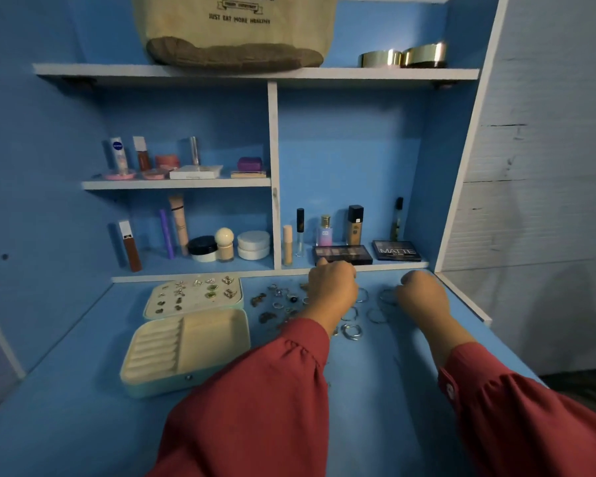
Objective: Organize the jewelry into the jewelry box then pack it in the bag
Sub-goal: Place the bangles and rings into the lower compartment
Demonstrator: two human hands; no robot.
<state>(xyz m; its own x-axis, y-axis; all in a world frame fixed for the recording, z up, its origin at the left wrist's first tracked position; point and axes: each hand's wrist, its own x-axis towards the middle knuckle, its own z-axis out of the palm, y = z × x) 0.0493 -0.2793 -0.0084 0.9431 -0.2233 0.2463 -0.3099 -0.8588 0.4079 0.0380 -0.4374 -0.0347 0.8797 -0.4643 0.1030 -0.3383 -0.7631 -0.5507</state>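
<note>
On desk, open jewelry box (186, 352) long axis left-right; left hand (332, 287), right hand (422, 292) grip contents indiscernible.

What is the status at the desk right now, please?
Both hands, left and right, curled over loose jewelry; grip unclear. Jewelry box open, tray empty. Bag on top shelf.

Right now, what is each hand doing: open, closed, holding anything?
Left hand: fingers curled over the loose jewelry; a grip cannot be told.
Right hand: fingers curled near the hoops; a grip cannot be told.
</note>
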